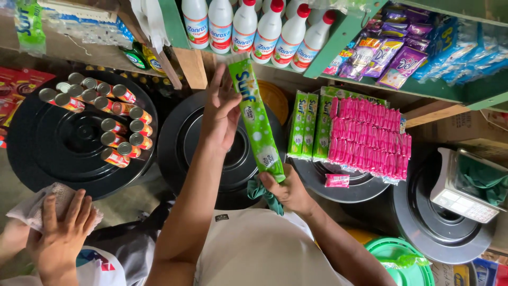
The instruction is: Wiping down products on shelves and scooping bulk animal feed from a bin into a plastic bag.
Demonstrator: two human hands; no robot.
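Setting: a small shop corner seen from above, with a green-edged shelf (pixel 344 39) along the top and round black drum lids below it.

Shelf: a row of white bottles with red caps (pixel 254 24), and to the right of them purple and blue sachets (pixel 402 53).

Left drum lid (pixel 58 153): small tins (pixel 108 114) lying in rows on its upper part; the lower part is bare.

Middle drum lid (pixel 182 143): directly under the hands, bare where visible.

Right drum lid (pixel 338 185): green packet strips (pixel 307 124) and a block of pink sachets (pixel 370 137), with one loose pink sachet (pixel 337 180) at the lid's near edge.

Far right: a weighing scale (pixel 460 193) on another black lid.

Long green packet strip (pixel 257 114): held above the middle lid, slightly tilted, its top end just below the bottles, clear of the shelf post.

Left hand (pixel 221 111): flat and open, fingers (pixel 222 79) stretched along the strip's left edge, touching it.

Right hand (pixel 288 190): fingers closed, pinching the strip's lower end together with a green cloth (pixel 264 193).

Lower left: another person's hand (pixel 63 233) resting on a pale cloth (pixel 37 209), well apart.
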